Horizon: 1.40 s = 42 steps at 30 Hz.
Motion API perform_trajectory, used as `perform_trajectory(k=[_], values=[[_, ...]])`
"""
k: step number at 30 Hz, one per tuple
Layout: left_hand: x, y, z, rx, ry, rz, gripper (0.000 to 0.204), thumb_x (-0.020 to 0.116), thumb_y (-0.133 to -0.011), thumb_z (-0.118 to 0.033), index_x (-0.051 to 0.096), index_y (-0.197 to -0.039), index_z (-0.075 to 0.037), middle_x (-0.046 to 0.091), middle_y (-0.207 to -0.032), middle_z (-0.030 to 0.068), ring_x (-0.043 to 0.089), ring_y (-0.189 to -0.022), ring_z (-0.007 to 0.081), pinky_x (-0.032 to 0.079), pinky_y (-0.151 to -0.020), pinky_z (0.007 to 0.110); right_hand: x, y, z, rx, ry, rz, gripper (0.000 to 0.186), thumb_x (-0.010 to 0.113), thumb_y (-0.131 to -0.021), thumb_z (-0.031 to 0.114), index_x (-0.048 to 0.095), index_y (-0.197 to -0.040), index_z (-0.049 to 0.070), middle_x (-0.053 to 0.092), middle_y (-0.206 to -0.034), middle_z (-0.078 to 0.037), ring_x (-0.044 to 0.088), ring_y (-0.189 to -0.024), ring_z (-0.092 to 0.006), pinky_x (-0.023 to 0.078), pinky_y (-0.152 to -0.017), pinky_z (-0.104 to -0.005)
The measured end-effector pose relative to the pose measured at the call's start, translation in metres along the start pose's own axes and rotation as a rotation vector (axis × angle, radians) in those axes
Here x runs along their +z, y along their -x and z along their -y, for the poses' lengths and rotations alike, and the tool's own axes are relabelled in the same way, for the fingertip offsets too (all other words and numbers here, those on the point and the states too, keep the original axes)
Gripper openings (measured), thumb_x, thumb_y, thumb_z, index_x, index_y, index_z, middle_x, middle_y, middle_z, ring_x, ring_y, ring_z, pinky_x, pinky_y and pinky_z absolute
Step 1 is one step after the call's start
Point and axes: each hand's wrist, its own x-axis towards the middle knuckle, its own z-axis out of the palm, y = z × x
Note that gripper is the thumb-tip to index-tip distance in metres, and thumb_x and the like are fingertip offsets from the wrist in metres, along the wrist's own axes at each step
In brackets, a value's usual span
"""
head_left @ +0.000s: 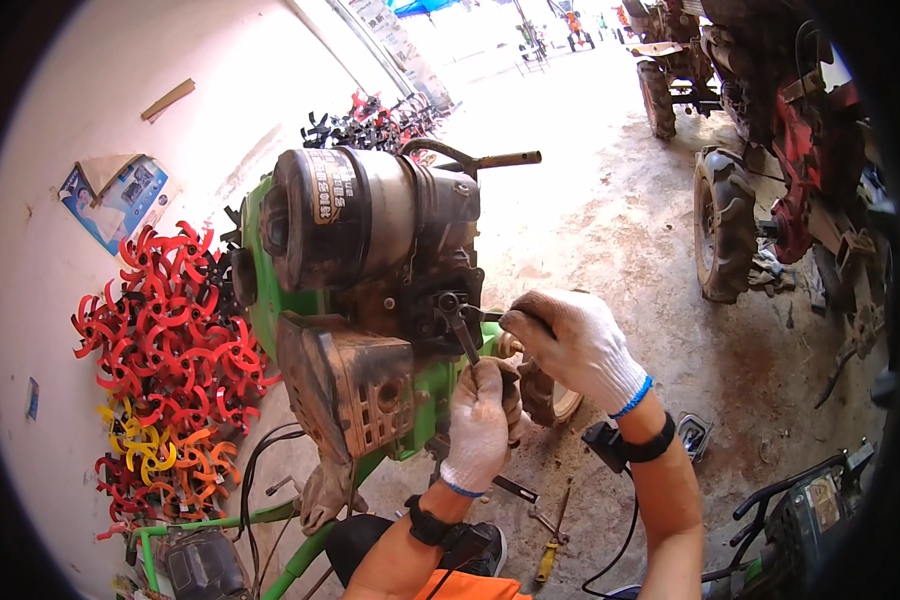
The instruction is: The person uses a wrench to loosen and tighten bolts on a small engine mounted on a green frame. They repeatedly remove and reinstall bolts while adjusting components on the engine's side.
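Observation:
My left hand [478, 425], in a white work glove with soiled fingers, is closed round the lower end of a metal wrench [465, 335]. The wrench's upper end sits on a bolt on the side of a dirty engine [370, 290] with a dark cylindrical top. To its right my right hand [575, 345], also gloved, has its fingers pinched together beside the bolt. A short dark piece shows at those fingertips, too small to name. Below the cylinder is a dusty brown slotted cover [355, 385]. The engine sits on a green machine frame [432, 395].
Red, yellow and orange curved tiller blades [175, 340] are heaped against the left wall. A yellow-handled screwdriver [547, 560] and a flat metal bar [515, 489] lie on the floor. A large tractor tyre [725, 225] stands at right; another machine [810, 520] is at lower right.

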Motion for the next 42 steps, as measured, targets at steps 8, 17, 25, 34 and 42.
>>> perform_trajectory(k=[8, 17, 25, 34, 42], values=[[0.006, -0.001, 0.009, -0.010, 0.025, -0.022, 0.037, 0.058, -0.121, -0.048, 0.064, -0.109, -0.013, 0.033, -0.067, -0.0073, 0.025, -0.054, 0.0069, 0.023, -0.051, 0.030, 0.008, -0.011, 0.000, -0.048, 0.029, -0.005, 0.028, 0.074, -0.110, 0.032, 0.082, -0.113, 0.006, 0.073, -0.080, -0.016, 0.073, -0.069, -0.0288, 0.059, -0.068, -0.0401], [0.007, 0.010, 0.004, 0.052, -0.160, 0.013, 0.035, 0.055, -0.123, -0.038, 0.064, -0.112, -0.006, 0.038, -0.067, -0.0061, 0.030, -0.052, 0.0071, 0.027, -0.048, 0.030, -0.006, -0.010, -0.002, 0.226, -0.419, 0.070, 0.027, 0.075, -0.111, 0.027, 0.081, -0.116, 0.001, 0.081, -0.089, -0.011, 0.076, -0.075, -0.0216, 0.061, -0.071, -0.0372], [-0.036, 0.043, 0.018, -0.596, 0.064, 0.084, 0.030, 0.052, -0.124, -0.033, 0.066, -0.116, -0.008, 0.034, -0.068, -0.0070, 0.025, -0.052, 0.0070, 0.024, -0.048, 0.028, 0.024, -0.004, -0.013, 0.186, -0.571, -0.045, 0.023, 0.072, -0.114, 0.017, 0.081, -0.115, -0.004, 0.081, -0.098, -0.004, 0.067, -0.084, -0.0095, 0.056, -0.076, -0.0278], [-0.047, 0.034, 0.033, -0.695, 0.160, 0.080, 0.030, 0.048, -0.125, -0.033, 0.067, -0.117, -0.010, 0.031, -0.073, -0.0060, 0.025, -0.058, 0.0083, 0.024, -0.054, 0.029, 0.046, -0.002, -0.038, 0.044, -0.344, -0.019, 0.026, 0.076, -0.110, 0.022, 0.081, -0.120, -0.001, 0.080, -0.094, -0.015, 0.073, -0.081, -0.0167, 0.060, -0.077, -0.0355], [-0.045, 0.029, 0.021, -0.708, 0.168, 0.130, 0.032, 0.047, -0.125, -0.032, 0.066, -0.117, -0.008, 0.030, -0.072, -0.0050, 0.025, -0.057, 0.0092, 0.025, -0.054, 0.029, 0.018, -0.024, -0.029, 0.037, -0.205, 0.104, 0.028, 0.078, -0.108, 0.032, 0.083, -0.114, 0.005, 0.077, -0.084, -0.015, 0.075, -0.074, -0.0268, 0.061, -0.074, -0.0394]])
